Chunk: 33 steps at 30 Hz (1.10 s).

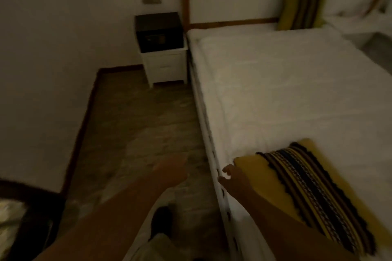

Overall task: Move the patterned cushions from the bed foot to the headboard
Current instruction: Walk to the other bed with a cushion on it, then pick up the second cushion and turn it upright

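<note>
A yellow cushion with a dark striped band [314,188] lies flat at the foot of the white bed [286,91], near its left edge. My right hand [232,180] hovers at the cushion's near left corner, fingers loosely curled, holding nothing. Out over the floor beside the bed, my left hand [171,169] is blurred, its fingers straight and empty. A second striped cushion [301,3] stands upright against the white headboard [233,0] at the far right.
A white nightstand [163,63] with a dark box on top stands left of the bed's head. Brown floor [137,125] runs between the wall and the bed. A dark-framed piece of furniture [23,218] sits at the lower left. My shoe [161,220] is on the floor.
</note>
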Available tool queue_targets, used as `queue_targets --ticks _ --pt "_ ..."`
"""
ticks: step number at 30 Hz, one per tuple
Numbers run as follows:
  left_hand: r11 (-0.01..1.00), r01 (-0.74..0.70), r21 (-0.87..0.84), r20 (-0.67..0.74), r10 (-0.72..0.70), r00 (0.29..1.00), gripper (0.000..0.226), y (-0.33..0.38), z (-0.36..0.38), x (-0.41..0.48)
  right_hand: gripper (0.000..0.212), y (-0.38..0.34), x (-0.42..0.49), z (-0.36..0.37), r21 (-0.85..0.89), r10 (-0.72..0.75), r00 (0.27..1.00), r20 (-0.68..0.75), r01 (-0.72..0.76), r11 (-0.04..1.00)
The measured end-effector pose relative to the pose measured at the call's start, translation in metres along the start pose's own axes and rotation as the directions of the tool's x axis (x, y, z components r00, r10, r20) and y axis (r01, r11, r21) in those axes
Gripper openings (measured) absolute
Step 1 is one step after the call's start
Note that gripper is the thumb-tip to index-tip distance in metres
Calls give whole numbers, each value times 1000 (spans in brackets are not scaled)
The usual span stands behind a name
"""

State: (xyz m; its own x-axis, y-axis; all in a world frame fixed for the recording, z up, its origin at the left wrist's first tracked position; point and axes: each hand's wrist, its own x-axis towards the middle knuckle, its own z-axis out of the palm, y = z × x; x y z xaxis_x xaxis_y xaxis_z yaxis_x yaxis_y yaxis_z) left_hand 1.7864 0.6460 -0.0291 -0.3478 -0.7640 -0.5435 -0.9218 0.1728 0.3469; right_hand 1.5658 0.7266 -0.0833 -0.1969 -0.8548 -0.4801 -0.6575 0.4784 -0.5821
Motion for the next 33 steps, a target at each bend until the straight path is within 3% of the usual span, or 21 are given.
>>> queue_targets --ticks 3,7,16,25,29,33 --pt "983 -176 51 107 170 980 45 27 -13 48 48 19 13 -20 47 146 984 -102 -141 989" --pt "902 -378 208 182 344 921 64 65 -36 109 52 31 25 -39 153 329 920 -211 -301 941" --pt "668 -669 325 380 556 739 69 139 -51 194 48 39 7 -55 371 615 714 -334 -500 782" --pt "438 -822 364 585 579 568 69 225 1 196 47 92 -50 -49 585 780 527 -338 -531 613" --pt "436 -840 322 587 605 539 58 266 26 190 43 132 -66 -53 675 812 470 -346 -477 563" --pt "441 -831 339 574 602 554 46 299 48 191 28 178 -75 -60 752 848 440 -296 -441 490"
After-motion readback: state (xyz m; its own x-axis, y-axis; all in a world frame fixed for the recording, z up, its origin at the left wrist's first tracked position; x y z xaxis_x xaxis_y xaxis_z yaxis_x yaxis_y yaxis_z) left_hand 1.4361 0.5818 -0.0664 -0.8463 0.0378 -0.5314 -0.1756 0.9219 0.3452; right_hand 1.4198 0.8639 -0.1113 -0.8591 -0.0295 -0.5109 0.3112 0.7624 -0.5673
